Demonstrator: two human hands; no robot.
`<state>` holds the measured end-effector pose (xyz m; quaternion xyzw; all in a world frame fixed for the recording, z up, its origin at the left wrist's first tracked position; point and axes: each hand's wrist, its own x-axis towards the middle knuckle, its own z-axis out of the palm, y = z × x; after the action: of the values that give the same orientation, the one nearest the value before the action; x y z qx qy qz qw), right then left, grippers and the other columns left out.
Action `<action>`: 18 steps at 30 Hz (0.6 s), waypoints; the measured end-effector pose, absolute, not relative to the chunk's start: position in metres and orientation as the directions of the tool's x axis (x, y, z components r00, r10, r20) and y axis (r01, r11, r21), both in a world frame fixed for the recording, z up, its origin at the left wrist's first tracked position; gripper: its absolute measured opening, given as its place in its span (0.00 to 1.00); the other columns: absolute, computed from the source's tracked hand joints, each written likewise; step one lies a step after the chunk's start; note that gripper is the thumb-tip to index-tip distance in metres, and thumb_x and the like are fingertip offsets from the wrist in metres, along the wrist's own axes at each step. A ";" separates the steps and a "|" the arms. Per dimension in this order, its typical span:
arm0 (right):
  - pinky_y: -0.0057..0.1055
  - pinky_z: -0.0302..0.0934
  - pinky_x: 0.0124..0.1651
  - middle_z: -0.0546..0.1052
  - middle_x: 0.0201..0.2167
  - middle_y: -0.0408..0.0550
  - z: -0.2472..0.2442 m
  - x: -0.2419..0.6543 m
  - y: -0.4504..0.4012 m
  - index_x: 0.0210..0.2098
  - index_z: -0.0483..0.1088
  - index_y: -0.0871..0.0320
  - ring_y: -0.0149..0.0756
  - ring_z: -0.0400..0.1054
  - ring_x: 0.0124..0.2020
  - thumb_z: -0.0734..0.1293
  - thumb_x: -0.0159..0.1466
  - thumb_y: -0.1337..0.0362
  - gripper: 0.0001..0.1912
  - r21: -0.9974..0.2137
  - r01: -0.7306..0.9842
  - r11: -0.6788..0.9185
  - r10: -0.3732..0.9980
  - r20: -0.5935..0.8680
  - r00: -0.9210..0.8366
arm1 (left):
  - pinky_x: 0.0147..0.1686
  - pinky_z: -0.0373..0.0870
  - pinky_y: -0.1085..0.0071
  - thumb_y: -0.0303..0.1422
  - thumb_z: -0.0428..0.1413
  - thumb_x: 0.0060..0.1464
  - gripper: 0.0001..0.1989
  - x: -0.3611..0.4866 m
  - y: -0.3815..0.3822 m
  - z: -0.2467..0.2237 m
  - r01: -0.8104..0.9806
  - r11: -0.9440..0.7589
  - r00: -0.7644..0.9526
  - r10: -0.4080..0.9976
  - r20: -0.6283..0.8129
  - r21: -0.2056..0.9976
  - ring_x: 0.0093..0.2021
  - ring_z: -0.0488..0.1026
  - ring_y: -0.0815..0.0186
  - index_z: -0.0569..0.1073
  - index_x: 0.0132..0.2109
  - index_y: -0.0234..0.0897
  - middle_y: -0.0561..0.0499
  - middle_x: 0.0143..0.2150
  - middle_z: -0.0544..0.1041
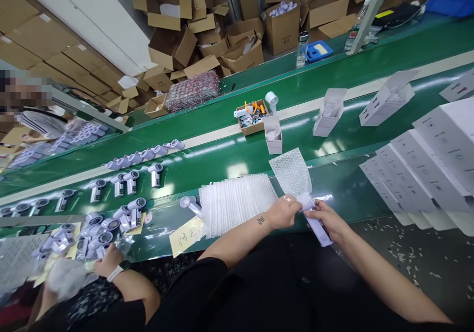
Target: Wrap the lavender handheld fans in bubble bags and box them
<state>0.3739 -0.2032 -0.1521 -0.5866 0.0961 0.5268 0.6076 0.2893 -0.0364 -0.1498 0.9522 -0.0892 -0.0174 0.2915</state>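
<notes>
A lavender handheld fan (319, 230) slants down in front of my body. My right hand (329, 218) is closed round its handle. At the fan's upper end is a clear bubble-wrap bag (292, 171), its far part spreading over the bench edge. My left hand (285, 212) pinches the bag near the fan head; how far the head sits inside it I cannot tell. Left of my hands lies a fanned stack of bubble-wrap bags (237, 201). Another handheld fan (190, 204) rests against that stack, above a yellow handwritten note (187, 235).
Open white boxes (273, 137) stand along the green conveyor (218, 156). A small carton of parts (254, 124) sits beyond. White printed boxes (425, 164) are stacked on the right. At left, a co-worker's hand (111, 260) is beside a pile of fans (98, 233).
</notes>
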 end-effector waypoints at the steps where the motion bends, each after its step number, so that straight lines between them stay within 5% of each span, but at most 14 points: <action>1: 0.30 0.66 0.26 0.72 0.32 0.39 -0.151 0.369 -0.201 0.42 0.61 0.50 0.31 0.67 0.26 0.72 0.46 0.66 0.26 -0.605 -0.766 -0.216 0.516 -0.737 0.437 | 0.43 0.64 0.67 0.23 0.48 0.49 0.12 0.287 -0.035 -0.149 -0.195 -0.833 0.976 -0.216 0.020 0.517 0.40 0.66 0.62 0.71 0.41 0.32 0.45 0.35 0.71; 6: 0.29 0.65 0.25 0.73 0.29 0.37 -0.152 0.341 -0.188 0.51 0.57 0.47 0.32 0.68 0.25 0.73 0.45 0.66 0.36 -0.624 -0.763 -0.167 0.472 -0.730 0.494 | 0.40 0.65 0.67 0.28 0.46 0.56 0.09 0.289 -0.044 -0.151 -0.043 -0.850 0.999 -0.021 0.048 0.525 0.37 0.65 0.63 0.71 0.35 0.33 0.47 0.32 0.69; 10: 0.27 0.64 0.24 0.72 0.25 0.36 -0.153 0.329 -0.182 0.45 0.60 0.51 0.30 0.67 0.22 0.73 0.44 0.68 0.31 -0.665 -0.745 -0.060 0.444 -0.686 0.576 | 0.42 0.64 0.65 0.29 0.48 0.56 0.07 0.288 -0.051 -0.147 -0.190 -0.801 0.982 -0.152 0.115 0.568 0.40 0.64 0.61 0.71 0.36 0.34 0.46 0.34 0.68; 15: 0.33 0.68 0.24 0.72 0.27 0.37 -0.143 0.320 -0.185 0.37 0.59 0.53 0.32 0.68 0.24 0.74 0.46 0.63 0.24 -0.692 -0.721 -0.035 0.422 -0.664 0.617 | 0.44 0.64 0.65 0.40 0.57 0.51 0.19 0.279 -0.030 -0.146 -0.004 -0.698 0.991 0.093 0.096 0.716 0.43 0.64 0.61 0.69 0.47 0.33 0.45 0.40 0.67; 18: 0.35 0.69 0.25 0.72 0.27 0.39 -0.140 0.313 -0.185 0.36 0.60 0.54 0.33 0.69 0.24 0.74 0.46 0.63 0.23 -0.671 -0.742 -0.022 0.396 -0.687 0.610 | 0.43 0.64 0.66 0.38 0.54 0.55 0.12 0.278 -0.023 -0.155 0.000 -0.694 0.993 0.084 0.081 0.720 0.40 0.65 0.63 0.72 0.43 0.35 0.48 0.36 0.69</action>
<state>0.3127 -0.1849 -0.1399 -0.5812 0.1487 0.4160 0.6834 0.2775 -0.0228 -0.1555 0.9189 0.0227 0.0538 0.3902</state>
